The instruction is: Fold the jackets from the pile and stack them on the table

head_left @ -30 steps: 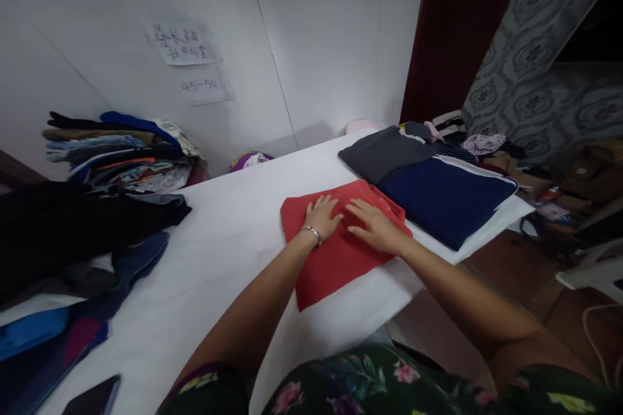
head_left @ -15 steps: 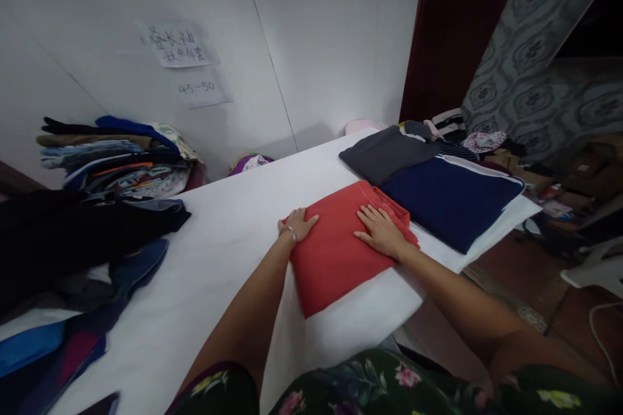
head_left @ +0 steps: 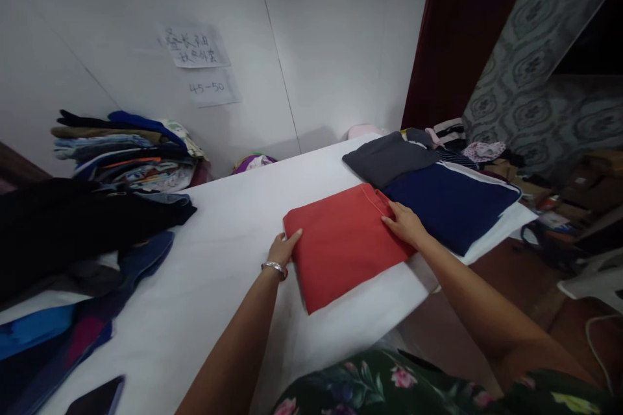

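Note:
A red folded garment [head_left: 341, 243] lies flat on the white-covered table [head_left: 228, 259] in front of me. My left hand [head_left: 283, 250], with a silver bracelet at the wrist, grips its left edge: the thumb rests on top and the other fingers are mostly hidden below the cloth. At the right edge my right hand [head_left: 406, 224] holds the garment near its pale seam line, thumb and fingers on the fabric. Just beyond that hand lie a navy folded garment [head_left: 452, 204] with white trim and a dark grey folded garment [head_left: 389, 159].
Folded clothes [head_left: 131, 149] are stacked at the far left. A black garment [head_left: 82, 227] and jeans lie in a heap nearer me. A phone [head_left: 97, 397] is at the lower left. Handwritten paper signs [head_left: 197, 48] hang on the wall. Cardboard boxes [head_left: 591, 181] stand at the right.
My hands have gone from lying flat on the red garment to holding its left and right edges. Its loose right side now looks neater and tucked.

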Demonstrator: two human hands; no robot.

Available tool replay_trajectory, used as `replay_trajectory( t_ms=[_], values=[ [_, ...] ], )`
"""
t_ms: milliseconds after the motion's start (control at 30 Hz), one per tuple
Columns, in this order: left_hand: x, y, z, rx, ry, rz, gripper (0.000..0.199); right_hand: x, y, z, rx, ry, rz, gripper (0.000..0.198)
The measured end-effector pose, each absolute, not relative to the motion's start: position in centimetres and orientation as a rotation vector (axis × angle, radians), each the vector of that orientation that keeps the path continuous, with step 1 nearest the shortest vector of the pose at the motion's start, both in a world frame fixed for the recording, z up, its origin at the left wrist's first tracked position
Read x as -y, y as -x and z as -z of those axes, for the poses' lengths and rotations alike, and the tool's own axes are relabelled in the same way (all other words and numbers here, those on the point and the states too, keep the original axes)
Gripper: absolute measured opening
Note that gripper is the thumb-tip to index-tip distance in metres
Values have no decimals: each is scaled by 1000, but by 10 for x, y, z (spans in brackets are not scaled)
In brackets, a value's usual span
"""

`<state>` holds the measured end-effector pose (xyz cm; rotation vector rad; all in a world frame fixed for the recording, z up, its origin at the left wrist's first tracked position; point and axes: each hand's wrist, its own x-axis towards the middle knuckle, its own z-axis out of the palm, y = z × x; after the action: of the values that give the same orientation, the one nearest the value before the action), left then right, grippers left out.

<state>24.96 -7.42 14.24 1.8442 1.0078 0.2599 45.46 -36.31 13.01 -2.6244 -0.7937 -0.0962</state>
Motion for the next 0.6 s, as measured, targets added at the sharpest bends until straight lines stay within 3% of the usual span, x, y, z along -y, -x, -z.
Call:
replay_trajectory(
  t_ms=[133,300,600],
  values=[
    [89,-247,-152,-928,-1618,-242,62,350,-458,-143,707,2700,-49,63],
    [94,-244,-158,-990,-1572,-416,73,338,-462,-156,684,2621,-177,67],
    [22,-178,-163,-1200,-1648,-513,88,289,-409,-139,826,2199,-214,67]
  ],
)
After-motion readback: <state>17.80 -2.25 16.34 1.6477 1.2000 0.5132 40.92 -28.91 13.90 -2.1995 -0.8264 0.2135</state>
